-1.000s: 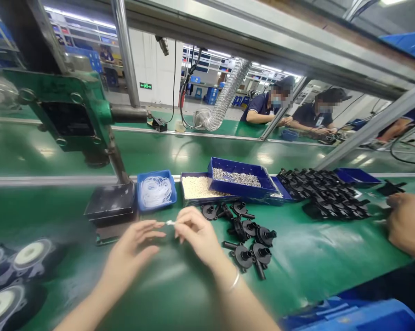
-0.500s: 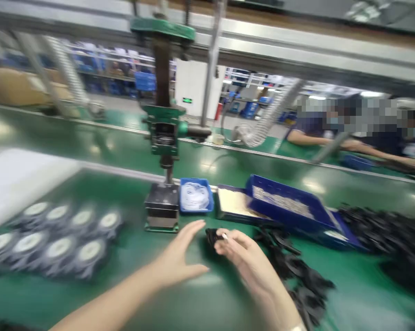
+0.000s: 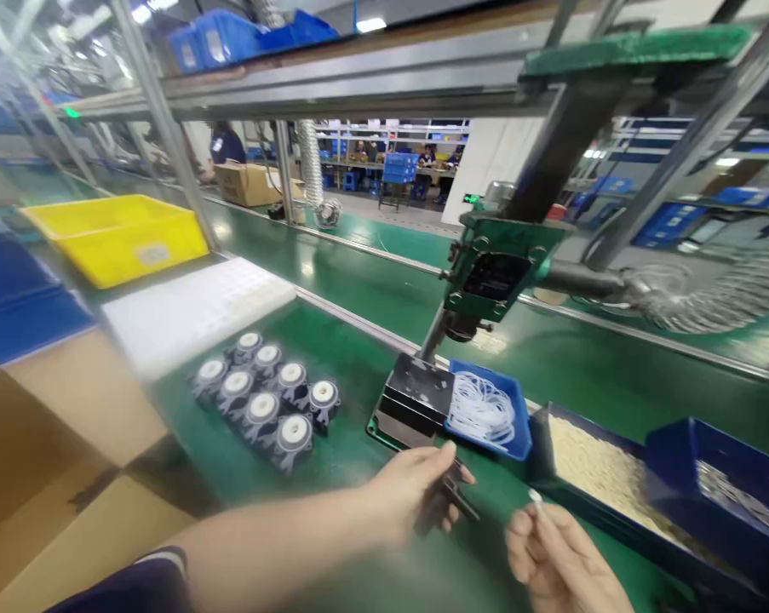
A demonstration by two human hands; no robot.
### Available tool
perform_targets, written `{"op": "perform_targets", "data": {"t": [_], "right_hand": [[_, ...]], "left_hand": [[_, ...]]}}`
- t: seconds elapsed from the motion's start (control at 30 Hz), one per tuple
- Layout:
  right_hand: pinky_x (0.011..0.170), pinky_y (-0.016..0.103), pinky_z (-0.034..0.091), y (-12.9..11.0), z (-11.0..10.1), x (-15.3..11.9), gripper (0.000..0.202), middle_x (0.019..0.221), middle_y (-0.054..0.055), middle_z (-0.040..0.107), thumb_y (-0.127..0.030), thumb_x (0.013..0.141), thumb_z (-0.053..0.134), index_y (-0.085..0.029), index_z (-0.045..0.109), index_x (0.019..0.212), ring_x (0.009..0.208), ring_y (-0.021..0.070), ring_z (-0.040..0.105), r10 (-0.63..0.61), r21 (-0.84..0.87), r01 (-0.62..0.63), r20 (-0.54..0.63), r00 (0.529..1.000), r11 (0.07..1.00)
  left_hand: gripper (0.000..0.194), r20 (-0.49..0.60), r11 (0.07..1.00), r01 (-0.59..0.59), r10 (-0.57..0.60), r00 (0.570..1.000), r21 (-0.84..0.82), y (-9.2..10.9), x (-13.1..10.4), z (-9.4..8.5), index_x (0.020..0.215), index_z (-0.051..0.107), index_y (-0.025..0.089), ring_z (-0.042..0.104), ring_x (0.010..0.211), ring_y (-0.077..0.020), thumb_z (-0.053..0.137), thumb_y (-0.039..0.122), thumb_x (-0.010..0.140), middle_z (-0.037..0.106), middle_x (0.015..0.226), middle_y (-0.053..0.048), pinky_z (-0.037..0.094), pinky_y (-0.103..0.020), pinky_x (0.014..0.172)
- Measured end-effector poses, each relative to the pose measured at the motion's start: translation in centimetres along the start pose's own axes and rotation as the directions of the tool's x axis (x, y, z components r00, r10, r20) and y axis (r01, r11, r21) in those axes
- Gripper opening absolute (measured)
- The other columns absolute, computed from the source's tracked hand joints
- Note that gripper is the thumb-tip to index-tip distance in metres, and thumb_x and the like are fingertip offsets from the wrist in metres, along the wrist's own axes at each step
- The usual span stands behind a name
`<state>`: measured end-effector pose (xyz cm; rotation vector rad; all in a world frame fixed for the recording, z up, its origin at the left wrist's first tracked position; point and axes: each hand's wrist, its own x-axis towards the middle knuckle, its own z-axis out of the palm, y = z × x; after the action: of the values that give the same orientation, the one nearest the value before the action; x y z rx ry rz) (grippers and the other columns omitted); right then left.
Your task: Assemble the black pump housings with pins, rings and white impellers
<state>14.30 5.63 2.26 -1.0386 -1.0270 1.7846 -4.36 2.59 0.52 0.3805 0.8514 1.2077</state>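
Note:
My left hand point(image 3: 416, 489) is closed around a black plastic part point(image 3: 456, 494), just in front of the press base point(image 3: 419, 396). To its right, my right hand point(image 3: 559, 549) pinches a small white piece point(image 3: 536, 496) between thumb and finger; its exact kind is too small to make out. The two hands are apart. Behind them stands a blue bin point(image 3: 518, 426) with clear white rings point(image 3: 479, 409) in it. Off to the left, several dark assemblies with white round centres point(image 3: 262, 406) sit in two rows on the green table.
A dark tray of cream-coloured small pieces point(image 3: 592, 455) and a blue bin of thin metal parts point(image 3: 671, 451) stand at right. The press head point(image 3: 499, 264) overhangs the bench. On the left are a white foam sheet point(image 3: 192, 311), a yellow bin point(image 3: 122, 238) and an open cardboard box point(image 3: 52, 477).
The view has swung left. My left hand, open and apart before, now grips the black part that was by my right hand. My right hand has drawn away, still pinching the small white piece.

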Motion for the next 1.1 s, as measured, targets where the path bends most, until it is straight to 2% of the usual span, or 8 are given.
{"op": "perform_targets", "data": {"t": [0.07,0.13,0.27,0.47,0.6,0.77,0.9,1.1], "right_hand": [[0.051,0.022,0.053,0.4,0.6,-0.5,0.023,0.074,0.004,0.065,-0.040,0.076,0.080,-0.020,0.070,0.083,0.058,0.0128,0.058,-0.019,0.014,0.019,0.035,0.999,1.000],[0.051,0.021,0.052,0.7,1.0,-0.7,0.022,0.073,0.003,0.066,-0.039,0.079,0.078,-0.019,0.069,0.083,0.056,0.0114,0.059,-0.036,0.051,0.033,0.061,0.998,0.998],[0.050,0.020,0.052,1.0,1.1,-0.6,0.019,0.073,0.001,0.068,-0.036,0.083,0.076,-0.019,0.067,0.085,0.058,0.0117,0.063,-0.051,0.128,0.038,0.093,0.994,0.991],[0.054,0.024,0.055,1.1,1.4,-1.1,0.020,0.076,0.003,0.072,-0.033,0.083,0.075,-0.017,0.068,0.092,0.061,0.0139,0.067,-0.094,0.089,0.083,0.120,0.988,0.993],[0.055,0.026,0.056,1.3,2.0,-1.3,0.020,0.073,0.004,0.072,-0.034,0.086,0.072,-0.015,0.069,0.092,0.061,0.0146,0.067,-0.141,0.000,0.142,0.125,0.982,0.990],[0.053,0.026,0.056,1.4,2.5,-1.8,0.023,0.070,0.004,0.071,-0.037,0.088,0.069,-0.015,0.068,0.088,0.057,0.0133,0.064,-0.218,-0.148,0.232,0.103,0.971,0.962],[0.053,0.024,0.055,1.5,2.9,-2.3,0.019,0.070,0.003,0.071,-0.035,0.091,0.066,-0.016,0.067,0.088,0.057,0.0120,0.064,-0.302,-0.245,0.319,0.103,0.948,0.916],[0.056,0.024,0.055,2.0,2.9,-2.5,0.011,0.073,0.001,0.070,-0.027,0.094,0.060,-0.018,0.067,0.092,0.060,0.0119,0.066,-0.436,-0.448,0.439,0.117,0.892,0.778]], "left_hand": [[0.061,0.029,0.995,0.052,-0.050,0.998,-0.084,0.2,-0.7,0.5,0.095,0.066,0.013,0.061,0.058,-0.0123,0.079,0.065,0.066,0.066,0.085,-0.006,0.048,-0.024,0.050],[0.050,0.078,0.992,0.064,-0.056,0.995,-0.105,0.6,-1.5,0.9,0.100,0.065,0.014,0.067,0.077,-0.0151,0.087,0.044,0.066,0.066,0.100,-0.007,0.055,-0.026,0.066],[0.052,0.097,0.997,0.040,-0.047,0.994,0.073,1.2,-2.4,1.0,0.113,0.060,0.019,0.065,0.093,-0.0178,0.086,0.020,0.068,0.062,0.111,-0.006,0.055,-0.024,0.071],[0.065,0.094,0.907,-0.164,0.138,0.986,0.387,0.8,-2.5,0.7,0.128,0.050,0.023,0.063,0.082,-0.0173,0.080,0.017,0.071,0.062,0.111,-0.008,0.053,-0.022,0.057],[0.061,0.109,0.848,-0.239,0.213,0.971,0.473,0.8,-2.7,0.8,0.129,0.048,0.023,0.065,0.088,-0.0201,0.076,0.016,0.075,0.063,0.116,-0.010,0.057,-0.026,0.065],[0.057,0.083,0.859,-0.252,0.240,0.967,0.446,1.0,-2.9,1.0,0.124,0.054,0.021,0.066,0.092,-0.0200,0.078,0.013,0.073,0.067,0.109,-0.008,0.055,-0.026,0.076],[0.058,0.093,0.896,-0.220,0.199,0.976,0.387,1.2,-2.9,1.0,0.124,0.051,0.022,0.065,0.102,-0.0220,0.079,0.015,0.074,0.065,0.116,-0.009,0.056,-0.027,0.079],[0.057,0.116,0.914,-0.191,0.159,0.980,0.359,1.1,-2.9,1.0,0.126,0.049,0.023,0.064,0.108,-0.0268,0.077,0.017,0.077,0.062,0.125,-0.011,0.058,-0.034,0.080]]}}
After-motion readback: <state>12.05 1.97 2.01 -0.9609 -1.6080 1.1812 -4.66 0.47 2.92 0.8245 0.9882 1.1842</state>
